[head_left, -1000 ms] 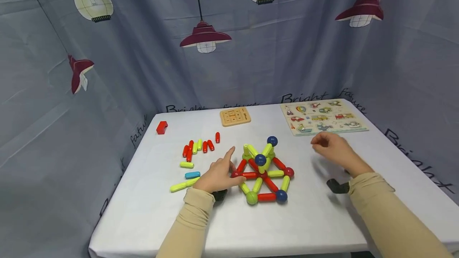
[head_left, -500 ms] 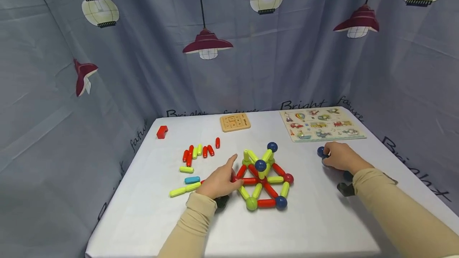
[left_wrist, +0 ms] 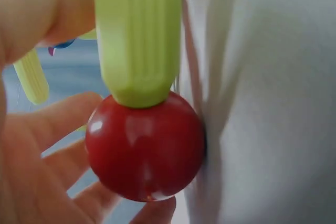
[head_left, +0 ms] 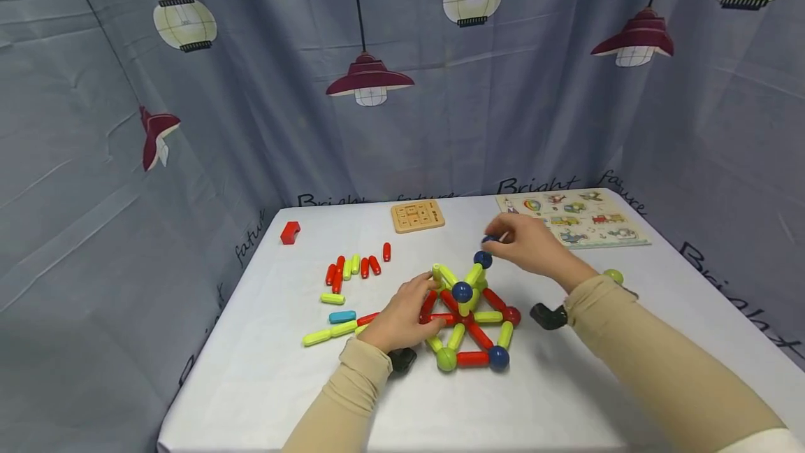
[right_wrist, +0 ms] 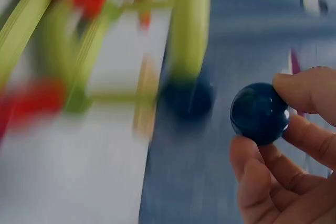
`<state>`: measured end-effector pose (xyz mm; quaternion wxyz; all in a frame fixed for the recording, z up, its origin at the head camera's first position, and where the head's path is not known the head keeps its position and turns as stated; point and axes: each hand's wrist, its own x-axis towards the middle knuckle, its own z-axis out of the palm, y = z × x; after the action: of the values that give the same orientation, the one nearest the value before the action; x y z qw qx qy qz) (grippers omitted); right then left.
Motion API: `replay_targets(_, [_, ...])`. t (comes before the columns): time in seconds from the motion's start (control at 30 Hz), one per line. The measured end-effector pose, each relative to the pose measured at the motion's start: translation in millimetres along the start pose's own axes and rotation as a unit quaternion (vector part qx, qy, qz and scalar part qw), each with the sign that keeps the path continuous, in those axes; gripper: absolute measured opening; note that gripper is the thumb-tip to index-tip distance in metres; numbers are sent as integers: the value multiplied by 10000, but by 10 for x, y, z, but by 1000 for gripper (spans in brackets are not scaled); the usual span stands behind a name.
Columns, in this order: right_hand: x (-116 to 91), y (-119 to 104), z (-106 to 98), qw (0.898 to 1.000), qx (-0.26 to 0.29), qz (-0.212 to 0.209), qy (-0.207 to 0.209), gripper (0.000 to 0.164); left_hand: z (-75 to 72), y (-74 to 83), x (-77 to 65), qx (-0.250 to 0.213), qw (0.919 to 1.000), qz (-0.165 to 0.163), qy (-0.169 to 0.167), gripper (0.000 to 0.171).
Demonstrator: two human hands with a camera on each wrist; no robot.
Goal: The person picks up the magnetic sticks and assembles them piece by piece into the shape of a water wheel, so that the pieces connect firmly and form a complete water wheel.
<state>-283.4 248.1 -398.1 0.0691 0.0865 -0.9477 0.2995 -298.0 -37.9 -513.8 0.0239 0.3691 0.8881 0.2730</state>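
A frame of magnetic rods and balls (head_left: 472,359) stands on the white table, with red and yellow-green rods meeting at coloured balls. My left hand (head_left: 404,314) holds its left corner, fingers and thumb around a red ball (left_wrist: 147,148) that has a yellow-green rod (left_wrist: 139,40) attached. Between the thumb and fingers of my right hand (head_left: 531,247) is a loose dark blue ball (right_wrist: 258,114). It hovers just above a blue ball (head_left: 483,259) at the tip of a raised rod, apart from it in the right wrist view. Another blue ball (head_left: 462,291) tops a nearer rod.
Loose red and yellow-green rods (head_left: 339,275) lie at the left, near a blue rod (head_left: 342,317). A red block (head_left: 290,233), a wooden number board (head_left: 418,216) and a picture puzzle board (head_left: 604,222) sit farther back. A green ball (head_left: 613,276) lies beyond my right forearm.
My right hand reached down to the blue balls at the right, picked one up and carried it left above the frame. My left hand stayed at the red ball, its index finger now lower.
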Motion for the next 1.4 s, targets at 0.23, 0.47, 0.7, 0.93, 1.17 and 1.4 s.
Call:
replay_targets(0.23, [397, -572, 352, 9960, 99, -504, -734, 26, 15, -22, 20, 16, 9996, 240, -168, 75])
replay_targets(0.47, [497, -632, 550, 9911, -296, -532, -1183, 19, 25, 10, -17, 102, 9996, 214, -144, 75])
replay_targets(0.7, [390, -674, 498, 9881, -776, -585, -1195, 47, 26, 14, -3, 192, 9996, 186, -125, 76])
replay_targets(0.93, [317, -749, 497, 9828, -915, -320, -1570, 78, 24, -30, -9, 71, 9997, 204, -123, 78])
replay_targets(1.17, [305, -730, 503, 9876, -761, -351, -1327, 75, 18, -32, -8, 107, 9998, 145, -117, 77])
replay_targets(1.4, [75, -508, 331, 9976, 99, -482, 495, 34, -57, 32, -59, 308, 9978, -272, 526, 51])
